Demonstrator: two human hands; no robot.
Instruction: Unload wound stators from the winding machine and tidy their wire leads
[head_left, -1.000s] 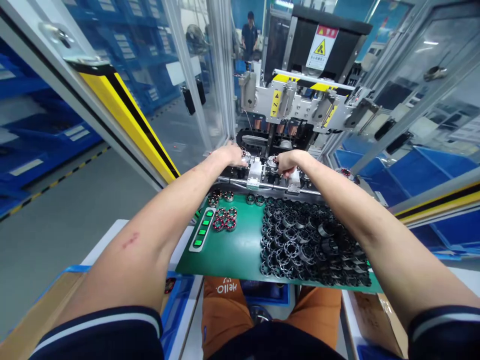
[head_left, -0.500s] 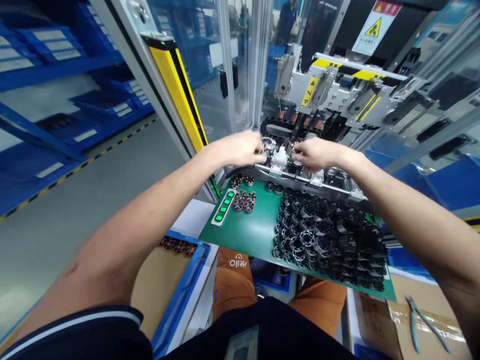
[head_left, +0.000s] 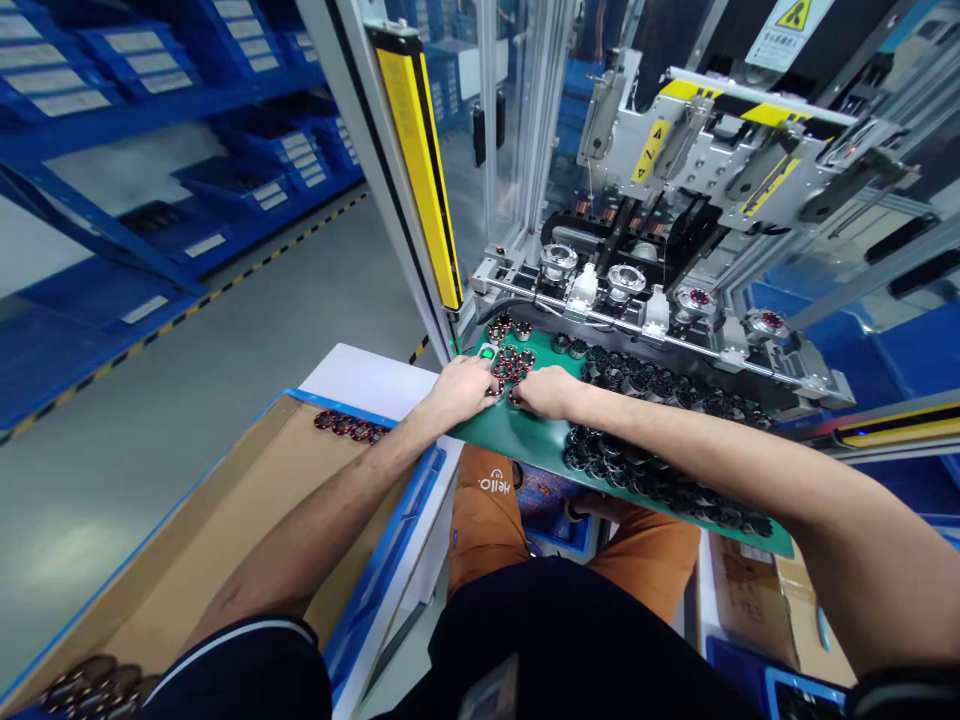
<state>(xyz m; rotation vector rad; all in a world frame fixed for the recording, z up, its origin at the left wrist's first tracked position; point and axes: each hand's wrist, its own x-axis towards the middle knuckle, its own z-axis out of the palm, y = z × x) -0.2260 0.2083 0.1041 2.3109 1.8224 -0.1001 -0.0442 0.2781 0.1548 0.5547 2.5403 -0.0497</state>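
On the left part of the green mat [head_left: 540, 440], my left hand [head_left: 466, 388] is closed round a wound motor stator [head_left: 494, 392] with red and copper coils. Close beside it, my right hand [head_left: 551, 392] pinches another wound stator [head_left: 516, 396], mostly covered by the fingers. Just beyond my fingertips lies a cluster of wound stators [head_left: 508, 362]. My left hand partly covers the panel with the green-lit button [head_left: 487, 353]. Bare dark stator cores [head_left: 637, 380] are massed on the right of the mat, partly behind my right forearm.
Behind the mat stands a winding machine with round fixtures [head_left: 625, 280]; red-wound parts [head_left: 700, 298] sit in the right ones. A yellow light-curtain post [head_left: 424, 170] rises at left. A blue-edged cardboard-lined tray [head_left: 247, 500] holds stators at its ends. Shelves [head_left: 135, 120] line the left.
Both hands have come down from the machine's fixtures to the mat, each with a wound stator. The two left fixtures are now uncovered. The view has shifted, showing more of the tray.
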